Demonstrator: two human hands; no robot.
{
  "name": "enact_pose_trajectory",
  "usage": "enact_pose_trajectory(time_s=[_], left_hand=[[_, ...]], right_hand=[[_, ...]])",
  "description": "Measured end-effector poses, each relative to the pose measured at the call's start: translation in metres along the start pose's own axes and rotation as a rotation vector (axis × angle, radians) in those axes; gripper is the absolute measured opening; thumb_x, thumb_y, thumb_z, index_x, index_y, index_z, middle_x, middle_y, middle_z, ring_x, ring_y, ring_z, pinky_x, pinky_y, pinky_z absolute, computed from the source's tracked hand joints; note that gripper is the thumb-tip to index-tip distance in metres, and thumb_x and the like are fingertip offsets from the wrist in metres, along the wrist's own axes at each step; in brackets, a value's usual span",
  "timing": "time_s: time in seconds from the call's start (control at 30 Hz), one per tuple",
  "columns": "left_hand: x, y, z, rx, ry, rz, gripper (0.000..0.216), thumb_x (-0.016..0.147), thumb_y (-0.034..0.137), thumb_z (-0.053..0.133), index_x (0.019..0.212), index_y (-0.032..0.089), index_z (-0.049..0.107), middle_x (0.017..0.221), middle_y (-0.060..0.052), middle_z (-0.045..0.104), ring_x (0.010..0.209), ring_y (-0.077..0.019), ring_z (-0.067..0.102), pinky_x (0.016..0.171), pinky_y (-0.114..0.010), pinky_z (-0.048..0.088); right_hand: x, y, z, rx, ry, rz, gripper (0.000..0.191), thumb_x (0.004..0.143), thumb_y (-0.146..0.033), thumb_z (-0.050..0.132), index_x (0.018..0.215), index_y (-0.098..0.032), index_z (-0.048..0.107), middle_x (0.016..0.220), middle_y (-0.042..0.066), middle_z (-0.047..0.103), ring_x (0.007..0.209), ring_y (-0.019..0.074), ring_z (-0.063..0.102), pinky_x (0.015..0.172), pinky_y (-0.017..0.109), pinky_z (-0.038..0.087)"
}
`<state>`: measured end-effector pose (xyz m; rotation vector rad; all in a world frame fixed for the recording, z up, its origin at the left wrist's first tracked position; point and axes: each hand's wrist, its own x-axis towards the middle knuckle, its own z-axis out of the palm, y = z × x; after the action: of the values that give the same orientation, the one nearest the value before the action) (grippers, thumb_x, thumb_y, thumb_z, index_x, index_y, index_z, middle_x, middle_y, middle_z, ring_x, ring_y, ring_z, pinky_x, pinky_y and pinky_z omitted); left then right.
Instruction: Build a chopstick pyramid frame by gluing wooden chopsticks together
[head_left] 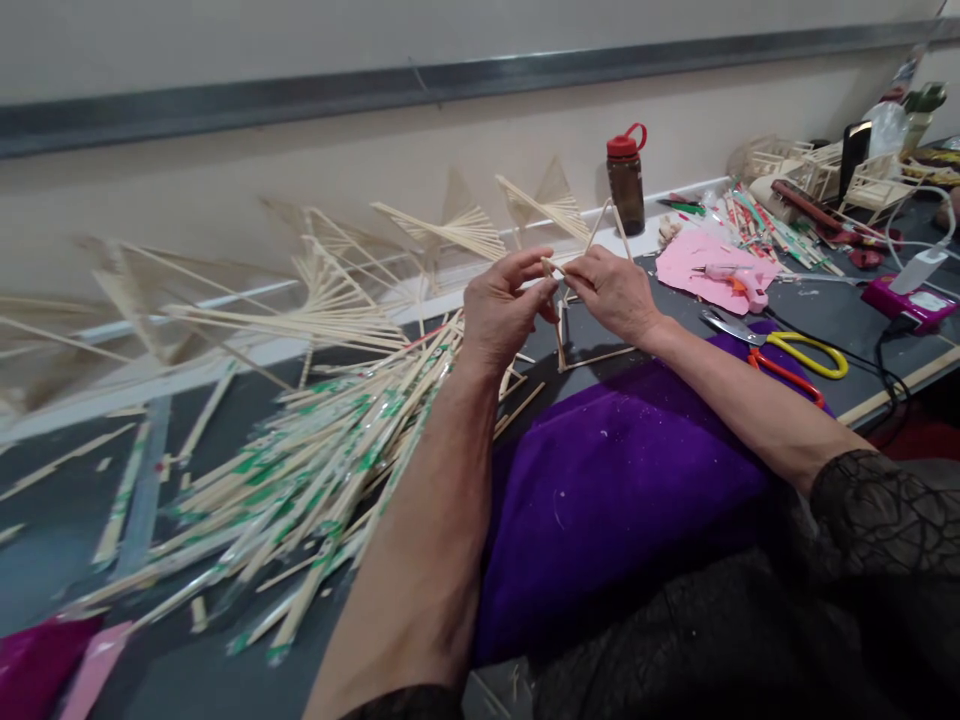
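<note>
Left hand (504,312): we note fingertips pinched on the stick frame (570,335), frame centre, steadying its joint.
Right hand (613,292): pinching the same joint.

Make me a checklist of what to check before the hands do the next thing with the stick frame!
1. Both hands on the frame: the left hand and right hand pinch the same joint of the stick frame. Ok.
2. Frame's foot steady: whether it rests on the purple cloth or hangs above it, cannot tell.
3. Joint stuck fast: hidden by fingers. Cannot tell.
4. More sticks close by: the stick pile lies beside the left arm. Ok.
5. Glue gun near: it lies on the pink sheet, right of the hands. Ok.
6. Scissors out of the way: they lie close by the right forearm. Not ok.
</note>
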<state>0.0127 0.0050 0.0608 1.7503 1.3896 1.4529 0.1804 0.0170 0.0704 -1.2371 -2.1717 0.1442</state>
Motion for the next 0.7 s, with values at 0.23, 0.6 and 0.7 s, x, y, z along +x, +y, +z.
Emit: enact_pose_trajectory(time_s=[0.23, 0.6, 0.7], left_hand=[[-0.0005, 0.0006, 0.0002, -0.002, 0.002, -0.003, 0.039, 0.079, 0.025, 0.072, 0.118, 0.025, 0.074, 0.103, -0.005, 0.08, 0.051, -0.0088, 0.066, 0.038, -0.017, 0.036], [-0.0007, 0.0008, 0.0002, -0.01, -0.005, -0.008, 0.037, 0.081, 0.023, 0.071, 0.118, 0.024, 0.075, 0.103, -0.005, 0.08, 0.051, -0.0091, 0.065, 0.039, -0.018, 0.037], [-0.0009, 0.0007, 0.0004, 0.003, -0.003, -0.007, 0.037, 0.082, 0.024, 0.071, 0.118, 0.025, 0.074, 0.101, -0.004, 0.08, 0.051, -0.0091, 0.065, 0.04, -0.018, 0.037]], right_hand=[[0.0006, -0.0001, -0.0008, 0.001, -0.002, 0.002, 0.033, 0.11, -0.036, 0.045, 0.12, -0.028, 0.075, 0.112, 0.006, 0.069, 0.095, 0.0182, 0.063, 0.075, 0.029, 0.042], [0.0017, -0.0001, 0.0014, -0.013, -0.012, -0.006, 0.034, 0.111, -0.037, 0.043, 0.117, -0.028, 0.076, 0.11, 0.006, 0.068, 0.092, 0.0175, 0.062, 0.074, 0.03, 0.041], [0.0019, 0.0005, 0.0018, -0.012, -0.008, -0.006, 0.034, 0.111, -0.038, 0.044, 0.117, -0.028, 0.075, 0.109, 0.006, 0.069, 0.091, 0.0172, 0.062, 0.073, 0.03, 0.041]])
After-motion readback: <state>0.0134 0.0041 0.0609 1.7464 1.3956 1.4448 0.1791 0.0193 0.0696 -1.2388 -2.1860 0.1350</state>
